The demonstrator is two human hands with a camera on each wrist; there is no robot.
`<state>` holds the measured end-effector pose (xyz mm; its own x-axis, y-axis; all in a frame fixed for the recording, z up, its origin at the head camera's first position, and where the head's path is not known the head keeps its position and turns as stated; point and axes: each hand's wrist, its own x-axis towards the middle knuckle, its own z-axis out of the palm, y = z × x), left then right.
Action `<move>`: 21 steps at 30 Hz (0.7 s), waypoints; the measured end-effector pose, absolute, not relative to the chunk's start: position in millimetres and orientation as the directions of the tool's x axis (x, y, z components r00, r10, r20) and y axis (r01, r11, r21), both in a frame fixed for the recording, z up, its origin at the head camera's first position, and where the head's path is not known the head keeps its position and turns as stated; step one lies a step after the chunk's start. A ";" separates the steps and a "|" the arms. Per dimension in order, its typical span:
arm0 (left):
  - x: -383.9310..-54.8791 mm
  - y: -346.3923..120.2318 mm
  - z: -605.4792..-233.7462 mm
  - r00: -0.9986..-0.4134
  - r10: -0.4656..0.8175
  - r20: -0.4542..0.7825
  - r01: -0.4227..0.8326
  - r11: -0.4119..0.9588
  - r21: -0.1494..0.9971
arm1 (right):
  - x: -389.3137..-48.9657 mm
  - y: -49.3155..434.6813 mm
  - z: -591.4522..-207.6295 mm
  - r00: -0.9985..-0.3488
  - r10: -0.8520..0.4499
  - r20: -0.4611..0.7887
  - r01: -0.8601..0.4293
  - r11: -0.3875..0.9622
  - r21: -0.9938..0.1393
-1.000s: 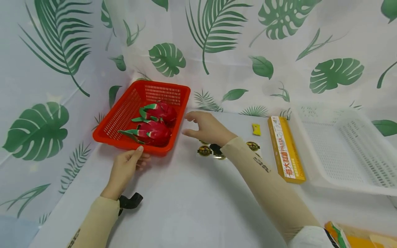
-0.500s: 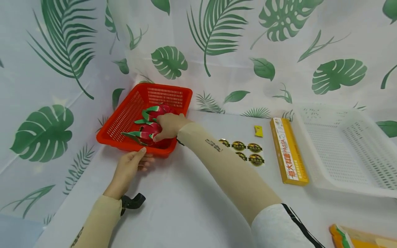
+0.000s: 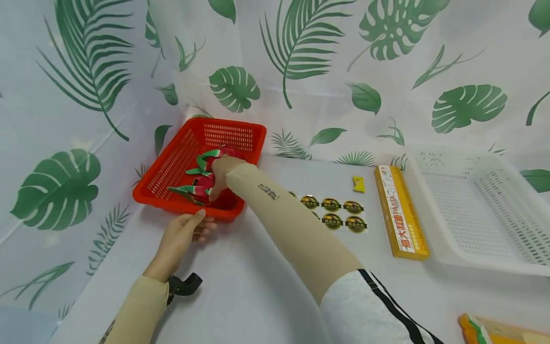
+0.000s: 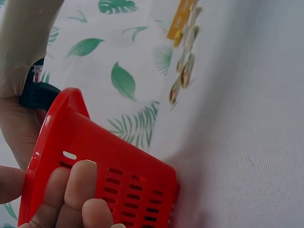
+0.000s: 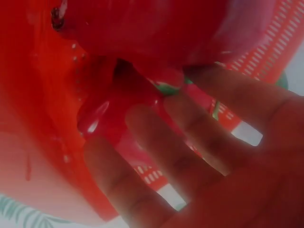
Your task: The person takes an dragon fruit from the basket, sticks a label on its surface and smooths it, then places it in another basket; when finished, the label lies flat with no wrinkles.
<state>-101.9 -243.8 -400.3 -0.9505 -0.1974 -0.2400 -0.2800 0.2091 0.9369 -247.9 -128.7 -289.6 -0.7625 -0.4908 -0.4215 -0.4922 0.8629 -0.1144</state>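
At the far left of the head view stands a red plastic basket (image 3: 234,136), holding two dragon fruits with green-tipped scales. My left hand (image 3: 178,236) pinches its near rim, thumb on top and fingers against the outer wall (image 4: 118,190). Inside the basket is my right hand (image 3: 223,174), over the nearer dragon fruit (image 3: 198,191). The right wrist view has that hand's fingers (image 5: 156,137) nearly straight and spread between the nearer fruit (image 5: 156,28) and the farther dragon fruit (image 5: 104,116); the thumb is hidden there. The farther fruit's top (image 3: 229,152) shows beyond the hand.
Round black-and-gold stickers (image 3: 332,220) lie right of the basket, partly behind the right forearm. Beyond them are a small yellow packet (image 3: 358,184), a yellow pasta box (image 3: 401,212) and a white basket (image 3: 485,229). An orange bag (image 3: 498,329) lies at the lower right.
My right hand has moved left from outside the basket, over its right rim, down among the dragon fruits. The left hand keeps its place at the near rim.
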 end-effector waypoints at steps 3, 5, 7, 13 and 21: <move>-101.8 -243.9 -400.6 -0.953 -0.193 -0.235 -0.276 0.221 0.935 | -248.6 -134.7 -294.2 -0.771 -0.479 -0.420 -0.500 0.863 -0.067; -102.2 -244.2 -400.3 -0.955 -0.188 -0.230 -0.270 0.224 0.936 | -248.3 -139.4 -297.3 -0.784 -0.466 -0.409 -0.502 0.864 -0.022; -102.3 -244.9 -399.5 -0.957 -0.184 -0.223 -0.261 0.225 0.939 | -246.7 -144.4 -299.3 -0.799 -0.452 -0.397 -0.503 0.864 0.029; -102.2 -248.0 -400.4 -0.960 -0.178 -0.215 -0.251 0.219 0.943 | -252.6 -159.8 -313.6 -0.818 -0.436 -0.376 -0.513 0.848 0.133; -104.2 -249.4 -403.5 -0.966 -0.166 -0.200 -0.237 0.246 0.940 | -266.7 -165.6 -330.3 -0.797 -0.505 -0.332 -0.576 0.800 0.167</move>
<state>-104.2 -249.4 -403.5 -0.9657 -0.1660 -0.1998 -0.2368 0.2463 0.9398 -266.7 -165.6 -330.3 -0.7968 -0.5048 -0.3322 -0.5764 0.7999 0.1670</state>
